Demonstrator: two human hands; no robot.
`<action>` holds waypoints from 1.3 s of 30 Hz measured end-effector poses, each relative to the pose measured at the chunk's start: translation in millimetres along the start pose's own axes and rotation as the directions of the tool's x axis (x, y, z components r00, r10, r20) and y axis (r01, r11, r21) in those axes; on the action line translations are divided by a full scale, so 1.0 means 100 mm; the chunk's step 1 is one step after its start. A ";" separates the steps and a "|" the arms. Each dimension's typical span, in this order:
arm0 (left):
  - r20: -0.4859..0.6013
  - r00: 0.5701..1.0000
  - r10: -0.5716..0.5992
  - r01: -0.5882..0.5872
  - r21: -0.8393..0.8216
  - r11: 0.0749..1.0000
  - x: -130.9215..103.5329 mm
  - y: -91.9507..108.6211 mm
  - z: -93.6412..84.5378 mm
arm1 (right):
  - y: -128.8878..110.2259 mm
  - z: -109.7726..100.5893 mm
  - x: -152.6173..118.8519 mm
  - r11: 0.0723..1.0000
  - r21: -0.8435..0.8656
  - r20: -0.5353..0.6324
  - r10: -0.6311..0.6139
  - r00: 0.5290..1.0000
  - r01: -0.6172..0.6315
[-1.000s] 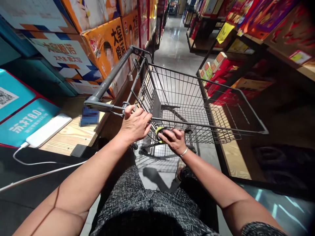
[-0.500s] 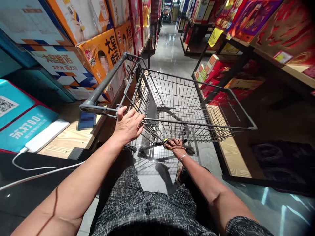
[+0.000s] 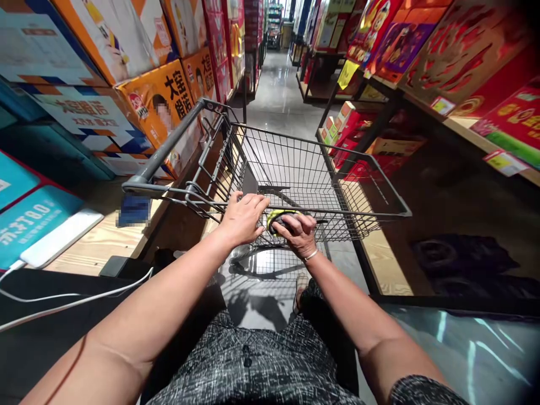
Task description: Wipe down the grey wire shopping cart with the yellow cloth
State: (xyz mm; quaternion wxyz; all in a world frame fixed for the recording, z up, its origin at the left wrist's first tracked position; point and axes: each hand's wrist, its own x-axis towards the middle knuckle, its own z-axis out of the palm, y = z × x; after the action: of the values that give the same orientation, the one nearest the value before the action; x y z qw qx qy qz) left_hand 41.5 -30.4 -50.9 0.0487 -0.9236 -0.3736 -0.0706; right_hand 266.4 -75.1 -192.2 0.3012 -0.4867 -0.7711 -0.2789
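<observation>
The orange carton (image 3: 154, 107) is showing "大窑橙诺" in black; the teal box (image 3: 37, 211) is displaying "8.0" in white.

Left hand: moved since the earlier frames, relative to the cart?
Yes. Judged against the cart handle, the left hand has shifted rightward in view along the near rim, farther from the handle.

Glare on aisle floor (image 3: 276, 84), shadows below cart (image 3: 337, 211), dark upper-right corner
</observation>
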 end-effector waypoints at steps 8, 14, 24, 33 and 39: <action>-0.040 0.998 -0.043 0.042 -0.029 0.999 -0.01 -0.05 0.07 | -0.23 -0.26 0.18 0.966 0.102 -0.059 0.244 0.968 -0.237; -0.055 0.996 -0.068 0.069 0.012 0.998 -0.01 -0.01 0.07 | 0.04 -0.48 0.67 0.959 0.077 0.126 0.261 0.957 -0.271; -0.044 0.995 -0.085 0.084 -0.020 0.996 0.02 -0.01 0.06 | 1.86 -1.00 -0.55 0.678 -0.188 0.119 0.734 0.669 -0.710; 0.051 0.999 -0.009 0.015 -0.114 0.993 0.28 0.32 0.00 | 0.47 -0.34 -0.07 0.804 -0.022 -0.172 0.582 0.795 -0.594; 0.077 0.996 0.037 -0.024 -0.165 0.986 0.45 0.38 0.02 | 0.16 -0.15 0.09 0.966 0.077 -0.005 0.248 0.969 -0.247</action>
State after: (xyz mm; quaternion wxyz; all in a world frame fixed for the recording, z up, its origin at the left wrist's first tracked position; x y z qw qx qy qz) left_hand 100.8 -26.6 -46.8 -0.0414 -0.9322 -0.3540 -0.0635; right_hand 280.8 -74.6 -173.0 0.3573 -0.5653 -0.7122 -0.2134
